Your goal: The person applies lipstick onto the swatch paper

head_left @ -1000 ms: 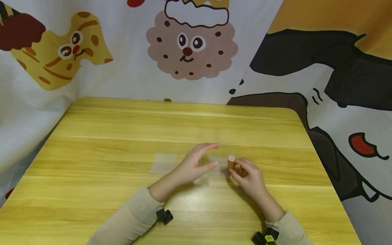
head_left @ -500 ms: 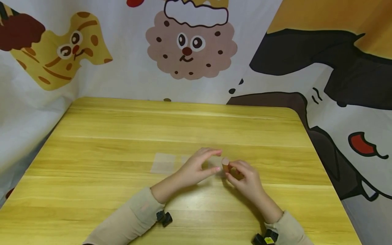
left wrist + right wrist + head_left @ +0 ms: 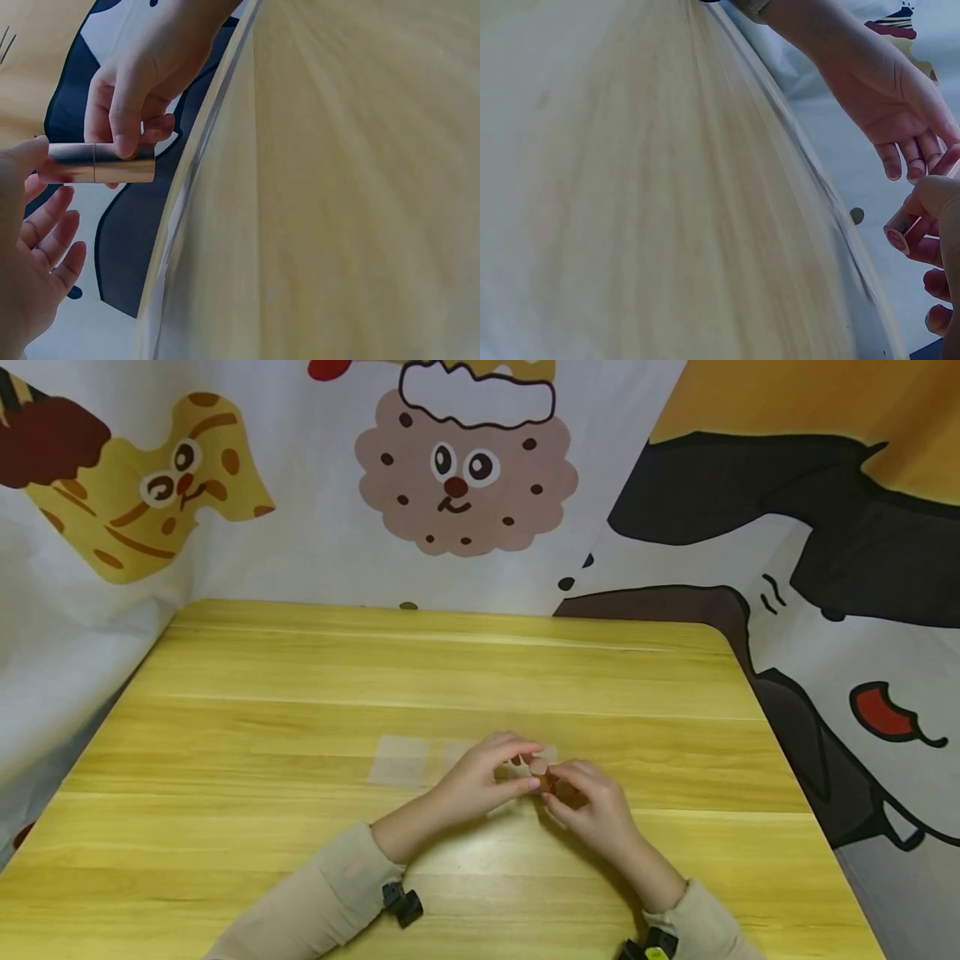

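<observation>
Holding a small shiny copper-coloured metal tube (image 3: pixel 101 163) over the yellow wooden tabletop (image 3: pixel 300 693)
The right hand (image 3: pixel 588 806) pinches the tube; the left hand (image 3: pixel 480 777) touches its end, fingers loose.

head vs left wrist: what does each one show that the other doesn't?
Head only: the whole yellow wooden table, the cartoon-print backdrop cloth, two clear film patches, both beige sleeves.
Left wrist only: the small shiny copper-coloured tube seen full length, with a seam partway along.
Both: the right hand gripping the tube, the left hand closing on its end.
</observation>
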The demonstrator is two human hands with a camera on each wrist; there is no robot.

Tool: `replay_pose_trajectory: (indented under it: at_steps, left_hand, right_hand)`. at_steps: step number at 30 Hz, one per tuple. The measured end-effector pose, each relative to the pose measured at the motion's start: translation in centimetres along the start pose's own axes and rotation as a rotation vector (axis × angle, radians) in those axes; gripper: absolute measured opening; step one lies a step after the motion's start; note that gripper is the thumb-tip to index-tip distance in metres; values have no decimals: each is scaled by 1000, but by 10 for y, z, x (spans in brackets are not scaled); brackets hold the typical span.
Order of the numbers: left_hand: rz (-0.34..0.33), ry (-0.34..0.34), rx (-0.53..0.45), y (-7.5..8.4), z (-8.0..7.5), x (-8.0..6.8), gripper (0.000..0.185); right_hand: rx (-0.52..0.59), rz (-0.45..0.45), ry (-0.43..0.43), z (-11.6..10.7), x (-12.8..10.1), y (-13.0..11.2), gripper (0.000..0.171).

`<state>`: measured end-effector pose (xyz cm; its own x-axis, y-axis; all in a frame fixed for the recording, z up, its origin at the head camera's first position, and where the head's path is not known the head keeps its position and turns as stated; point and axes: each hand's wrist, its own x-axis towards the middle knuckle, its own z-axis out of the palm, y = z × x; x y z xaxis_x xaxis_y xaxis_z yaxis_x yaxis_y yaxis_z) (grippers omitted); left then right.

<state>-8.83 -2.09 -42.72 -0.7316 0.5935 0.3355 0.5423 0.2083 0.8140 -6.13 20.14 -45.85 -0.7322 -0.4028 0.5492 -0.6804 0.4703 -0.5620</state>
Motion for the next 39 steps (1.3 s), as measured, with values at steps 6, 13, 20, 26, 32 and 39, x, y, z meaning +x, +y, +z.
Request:
replay_pose_trajectory:
  at_steps: [6, 13, 20, 26, 32, 39]
  left_hand:
    - [12, 20, -20, -1, 2, -1, 35]
    - [13, 21, -27, -2, 2, 0, 32]
    - [-5, 18, -50, -2, 2, -2, 31]
    - [-10, 27, -57, 0, 0, -3, 31]
    - [-14, 34, -57, 0, -1, -3, 30]
    - [-7, 49, -60, -1, -2, -4, 26]
  right_hand:
    - [9, 12, -11, 1, -1, -1, 27]
    - [7, 12, -8, 2, -1, -1, 25]
    - [15, 38, -11, 1, -1, -2, 27]
    - [28, 34, -1, 1, -1, -2, 30]
    - [43, 30, 5, 1, 1, -5, 32]
    - [60, 10, 25, 0, 4, -7, 36]
